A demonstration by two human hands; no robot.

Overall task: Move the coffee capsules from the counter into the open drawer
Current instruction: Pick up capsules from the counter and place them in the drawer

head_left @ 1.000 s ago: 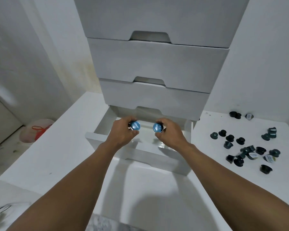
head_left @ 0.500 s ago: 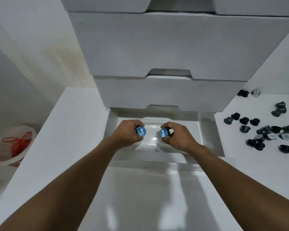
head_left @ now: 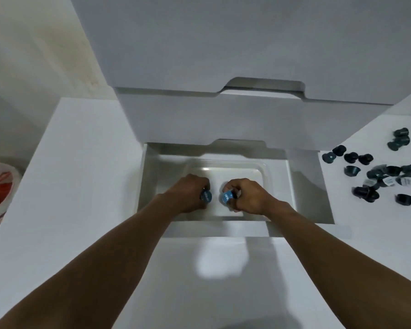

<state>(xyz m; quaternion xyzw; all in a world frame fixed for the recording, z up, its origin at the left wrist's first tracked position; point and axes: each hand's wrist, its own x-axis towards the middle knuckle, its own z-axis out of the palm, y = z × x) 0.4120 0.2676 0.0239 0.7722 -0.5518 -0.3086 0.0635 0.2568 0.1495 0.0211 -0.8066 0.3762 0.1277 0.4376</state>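
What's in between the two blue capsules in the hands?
Nothing sits there. In the head view, only the bare floor of the clear tray shows between the left capsule and the right capsule, inside the open drawer.

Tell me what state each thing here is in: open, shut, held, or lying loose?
Bottom drawer: pulled open.
Drawer above it: shut.
Clear tray: lying inside the bottom drawer.
Left hand: fingers curled round the left blue capsule, over the tray.
Right hand: fingers pinching the right blue capsule, over the tray.
Dark capsules: lying loose on the counter, right of the drawer.
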